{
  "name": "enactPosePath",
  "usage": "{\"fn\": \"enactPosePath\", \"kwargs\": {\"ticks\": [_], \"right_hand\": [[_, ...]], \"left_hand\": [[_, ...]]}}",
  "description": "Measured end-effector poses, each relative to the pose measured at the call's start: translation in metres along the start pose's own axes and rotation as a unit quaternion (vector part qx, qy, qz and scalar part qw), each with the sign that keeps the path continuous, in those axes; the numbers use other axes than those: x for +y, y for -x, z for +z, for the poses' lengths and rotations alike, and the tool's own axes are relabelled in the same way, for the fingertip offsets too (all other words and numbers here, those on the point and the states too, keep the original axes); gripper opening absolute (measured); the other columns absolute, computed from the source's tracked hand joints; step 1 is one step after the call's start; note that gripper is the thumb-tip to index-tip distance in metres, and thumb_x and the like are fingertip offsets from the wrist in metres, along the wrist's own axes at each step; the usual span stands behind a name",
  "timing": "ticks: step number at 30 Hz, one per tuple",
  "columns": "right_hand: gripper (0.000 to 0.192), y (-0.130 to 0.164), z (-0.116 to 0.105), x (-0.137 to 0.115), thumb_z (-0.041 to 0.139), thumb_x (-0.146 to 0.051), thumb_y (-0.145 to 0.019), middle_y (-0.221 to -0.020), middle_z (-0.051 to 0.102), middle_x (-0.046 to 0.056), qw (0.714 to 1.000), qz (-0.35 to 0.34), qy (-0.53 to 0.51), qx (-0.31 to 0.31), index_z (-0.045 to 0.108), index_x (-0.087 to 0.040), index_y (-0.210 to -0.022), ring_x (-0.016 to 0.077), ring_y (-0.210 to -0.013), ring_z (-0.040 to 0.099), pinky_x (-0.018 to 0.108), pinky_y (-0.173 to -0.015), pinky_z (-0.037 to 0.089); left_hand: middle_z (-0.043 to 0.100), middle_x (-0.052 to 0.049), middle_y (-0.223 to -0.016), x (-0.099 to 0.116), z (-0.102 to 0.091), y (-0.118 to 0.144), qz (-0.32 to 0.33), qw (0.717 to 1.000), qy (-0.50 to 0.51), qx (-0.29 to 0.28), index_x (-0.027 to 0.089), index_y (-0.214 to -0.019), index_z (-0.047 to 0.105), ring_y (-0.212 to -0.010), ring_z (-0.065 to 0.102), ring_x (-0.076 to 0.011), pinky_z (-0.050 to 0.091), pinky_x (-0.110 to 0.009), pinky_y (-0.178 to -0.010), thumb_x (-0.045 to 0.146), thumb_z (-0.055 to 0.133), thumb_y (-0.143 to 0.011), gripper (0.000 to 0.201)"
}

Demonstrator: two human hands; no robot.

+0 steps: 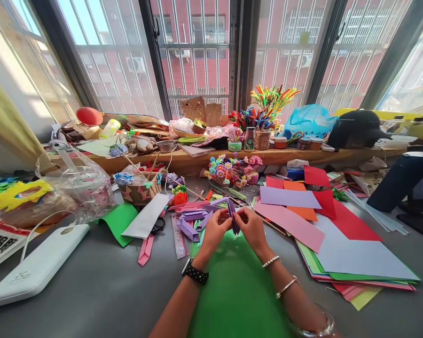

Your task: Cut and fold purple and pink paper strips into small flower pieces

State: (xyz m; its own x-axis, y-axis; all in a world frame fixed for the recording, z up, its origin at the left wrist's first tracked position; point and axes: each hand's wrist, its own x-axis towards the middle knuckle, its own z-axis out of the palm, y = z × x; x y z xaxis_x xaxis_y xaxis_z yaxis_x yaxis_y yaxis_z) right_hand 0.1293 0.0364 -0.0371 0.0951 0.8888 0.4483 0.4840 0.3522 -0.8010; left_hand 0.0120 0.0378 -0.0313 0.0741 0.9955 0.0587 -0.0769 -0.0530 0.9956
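Note:
Between my two hands a folded strip of purple paper [231,217] stands upright above a green mat [238,286]. My left hand [215,228] pinches its left side, fingers closed. From the other side my right hand [249,226] grips it with thumb and fingers pressed together. Several folded purple paper pieces [193,220] lie just left of my left hand, beside a clear patterned ruler [179,236]. A folded pink strip [146,249] rests further left on the grey table.
Coloured paper sheets [359,253] are stacked at the right. At the left lie a white power bank [38,263], a green sheet [121,220] and a white paper strip [146,216]. Crochet flowers [232,169] stand before a cluttered sill [183,162].

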Motion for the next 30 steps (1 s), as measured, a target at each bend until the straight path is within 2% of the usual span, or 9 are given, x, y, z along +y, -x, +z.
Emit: {"fn": "enactPosePath", "kwargs": {"ticks": [5,9,13,20,25,30], "right_hand": [[0.022,0.0029,-0.0018,-0.0023,0.047,-0.036,-0.077,-0.058,0.055,0.002,1.000,-0.002,0.000,0.008,0.049,-0.017,-0.064,0.0141,-0.052,0.051,0.025,-0.051,0.040],[0.020,0.0047,-0.0044,-0.0037,0.050,-0.036,-0.076,-0.062,0.054,0.001,1.000,-0.001,-0.017,0.012,0.049,-0.018,-0.069,0.0129,-0.052,0.049,0.024,-0.049,0.041],[0.015,0.0048,-0.0068,-0.0049,0.052,-0.032,-0.075,-0.063,0.053,0.000,0.999,-0.001,-0.051,-0.016,0.051,-0.017,-0.076,0.0125,-0.053,0.049,0.023,-0.049,0.041],[0.020,0.0034,-0.0071,-0.0043,0.056,-0.037,-0.071,-0.062,0.052,0.000,0.988,0.026,-0.144,-0.053,0.049,-0.018,-0.072,0.0129,-0.056,0.048,0.023,-0.049,0.040],[0.027,0.0032,-0.0041,-0.0014,0.064,-0.039,-0.062,-0.057,0.045,-0.005,0.959,0.096,-0.257,-0.064,0.047,-0.019,-0.068,0.0102,-0.053,0.043,0.021,-0.048,0.034],[0.034,0.0030,-0.0045,-0.0009,0.063,-0.045,-0.061,-0.052,0.041,-0.008,0.933,0.146,-0.310,-0.105,0.043,-0.019,-0.063,0.0069,-0.043,0.037,0.019,-0.041,0.031]], "left_hand": [[0.064,-0.009,-0.095,0.0063,-0.0011,0.0051,-0.059,0.994,0.086,-0.019,0.013,-0.087,0.059,-0.088,0.061,-0.0212,0.052,-0.031,-0.072,0.024,0.066,-0.065,0.025],[0.065,-0.006,-0.084,0.0074,-0.0033,0.0057,-0.061,0.991,0.118,-0.023,0.013,-0.081,0.061,-0.081,0.062,-0.0190,0.052,-0.032,-0.071,0.027,0.073,-0.057,0.030],[0.065,-0.002,-0.072,0.0076,-0.0048,0.0049,-0.071,0.988,0.137,-0.024,0.013,-0.073,0.063,-0.072,0.062,-0.0163,0.051,-0.032,-0.071,0.025,0.076,-0.050,0.029],[0.068,-0.004,-0.074,0.0071,-0.0062,0.0031,-0.061,0.989,0.126,-0.055,0.012,-0.073,0.068,-0.071,0.062,-0.0171,0.049,-0.031,-0.073,0.027,0.076,-0.049,0.029],[0.069,-0.004,-0.076,0.0068,-0.0068,0.0041,-0.072,0.985,0.134,-0.082,0.013,-0.078,0.069,-0.073,0.062,-0.0166,0.049,-0.030,-0.075,0.027,0.074,-0.054,0.028],[0.067,-0.005,-0.078,0.0097,-0.0057,0.0070,-0.072,0.985,0.129,-0.087,0.013,-0.077,0.068,-0.072,0.062,-0.0171,0.050,-0.030,-0.071,0.028,0.073,-0.056,0.027]]}}
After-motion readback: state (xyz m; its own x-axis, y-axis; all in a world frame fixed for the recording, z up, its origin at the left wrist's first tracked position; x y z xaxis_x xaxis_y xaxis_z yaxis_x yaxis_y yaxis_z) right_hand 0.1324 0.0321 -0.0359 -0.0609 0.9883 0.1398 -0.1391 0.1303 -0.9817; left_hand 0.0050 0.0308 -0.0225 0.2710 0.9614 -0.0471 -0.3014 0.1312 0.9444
